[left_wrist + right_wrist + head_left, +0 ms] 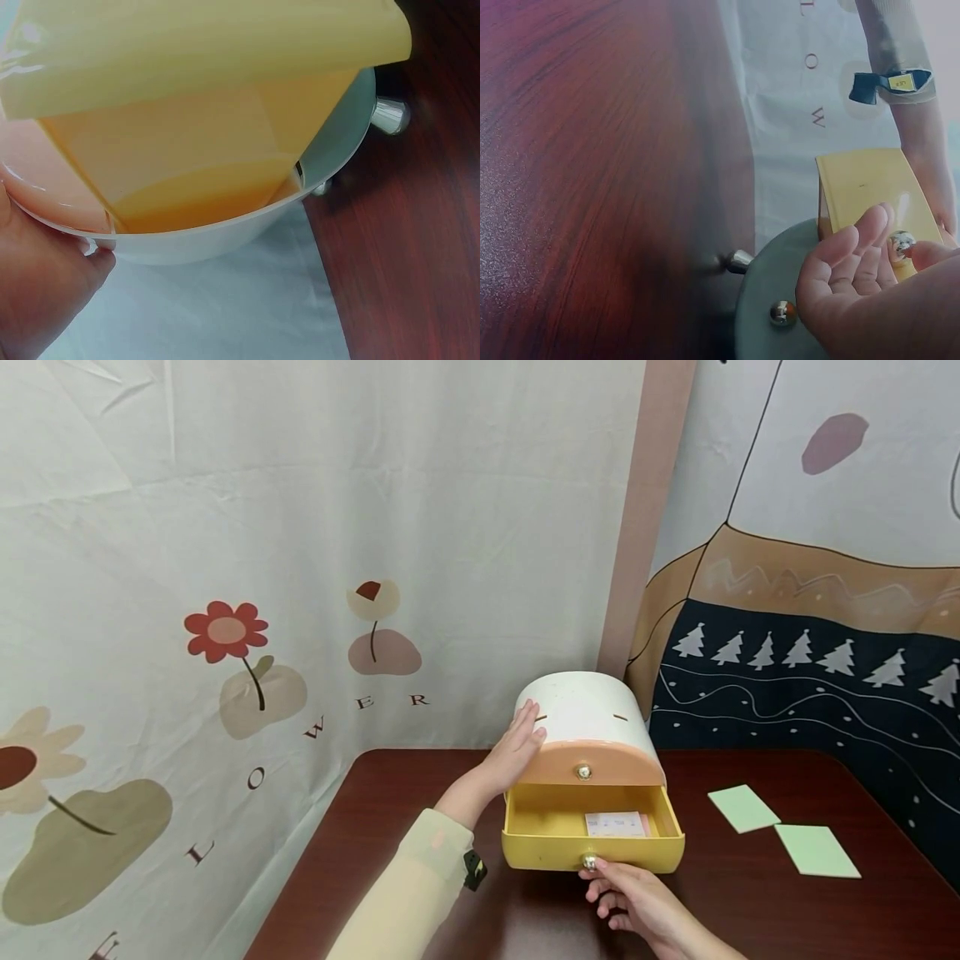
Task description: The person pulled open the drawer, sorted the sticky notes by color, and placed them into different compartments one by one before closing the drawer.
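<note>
A small white rounded-top drawer box (581,702) stands on the table, with a peach upper drawer (555,762) pushed in. Its yellow lower drawer (543,853) is pulled out, and a printed slip of paper (617,824) lies inside. My left hand (512,752) rests with extended fingers against the box's left side, near its top. My right hand (637,897) pinches the round metallic knob (902,244) on the yellow drawer's front between thumb and index finger, the other fingers loosely bent. In the left wrist view, the yellow drawer (210,60) juts out of the white shell.
Two pale green paper sheets (744,808) lie on the dark red-brown table (750,910) right of the box. Behind it hangs a white curtain (465,527) printed with flowers and letters, beside a dark tree-patterned cloth (787,693). Short metallic feet (740,261) support the box.
</note>
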A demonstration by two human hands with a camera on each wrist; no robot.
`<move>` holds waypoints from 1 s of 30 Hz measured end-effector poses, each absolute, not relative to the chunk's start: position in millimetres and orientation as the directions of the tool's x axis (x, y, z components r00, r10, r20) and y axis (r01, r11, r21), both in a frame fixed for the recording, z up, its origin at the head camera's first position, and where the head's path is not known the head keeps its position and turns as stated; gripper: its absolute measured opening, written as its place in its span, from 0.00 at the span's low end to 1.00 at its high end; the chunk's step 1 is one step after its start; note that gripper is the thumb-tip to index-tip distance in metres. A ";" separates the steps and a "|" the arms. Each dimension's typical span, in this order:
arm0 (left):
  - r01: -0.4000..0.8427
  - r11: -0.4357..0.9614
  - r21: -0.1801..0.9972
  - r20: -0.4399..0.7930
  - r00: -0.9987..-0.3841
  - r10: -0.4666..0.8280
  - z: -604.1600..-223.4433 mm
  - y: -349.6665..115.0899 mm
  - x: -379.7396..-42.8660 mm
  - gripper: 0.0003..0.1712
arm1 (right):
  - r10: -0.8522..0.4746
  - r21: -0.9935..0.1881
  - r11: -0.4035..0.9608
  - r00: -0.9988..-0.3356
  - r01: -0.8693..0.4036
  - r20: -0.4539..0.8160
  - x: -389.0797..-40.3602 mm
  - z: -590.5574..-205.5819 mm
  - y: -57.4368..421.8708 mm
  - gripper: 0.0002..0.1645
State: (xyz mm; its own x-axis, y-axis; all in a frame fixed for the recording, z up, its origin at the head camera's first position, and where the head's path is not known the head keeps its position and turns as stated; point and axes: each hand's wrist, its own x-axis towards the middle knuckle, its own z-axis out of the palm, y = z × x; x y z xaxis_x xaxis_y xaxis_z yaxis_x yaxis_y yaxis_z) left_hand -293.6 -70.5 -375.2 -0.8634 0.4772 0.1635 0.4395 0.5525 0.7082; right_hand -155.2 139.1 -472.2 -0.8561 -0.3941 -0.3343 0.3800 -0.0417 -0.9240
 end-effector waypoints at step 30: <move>0.436 0.551 0.712 0.161 -0.864 0.476 -376.0 -70.6 -294.8 0.36 | -0.326 -0.927 -0.042 -0.883 0.372 -0.339 -168.0 -468.1 135.7 0.28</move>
State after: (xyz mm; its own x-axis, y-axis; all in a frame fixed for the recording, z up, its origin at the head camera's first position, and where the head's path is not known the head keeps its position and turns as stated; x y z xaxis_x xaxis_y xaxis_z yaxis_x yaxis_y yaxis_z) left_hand -294.8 -70.6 -376.0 -0.8645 0.4760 0.1615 0.4361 0.5506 0.7118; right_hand -168.0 135.7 -468.1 -0.8827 -0.3257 -0.3388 0.3715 -0.0423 -0.9275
